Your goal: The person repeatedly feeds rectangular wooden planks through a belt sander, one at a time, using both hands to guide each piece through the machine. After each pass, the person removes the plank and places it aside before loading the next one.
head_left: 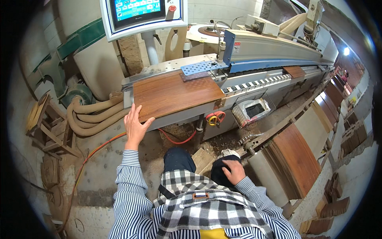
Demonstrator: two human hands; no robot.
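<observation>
A brown wood-grain board (pixel 175 97) lies flat on the infeed end of a long woodworking machine (pixel 274 49). My left hand (pixel 135 126) is at the board's near left corner, fingers spread and fingertips at its edge; it is open and grips nothing. The board's far right part passes beneath a blue perforated plate (pixel 203 67). Beside the board runs a black-and-white conveyor track (pixel 258 84), with another brown panel (pixel 294 72) farther along it. My right hand (pixel 234 172) rests on my right knee with its fingers loosely apart, holding nothing.
A control screen (pixel 138 10) with a red button stands at the back. Thick hoses (pixel 99 115) lie at the left by a wooden stool (pixel 53 129). To my right, a stack of boards (pixel 296 159) sits on a roller conveyor. A wire basket (pixel 252 111) hangs below the track.
</observation>
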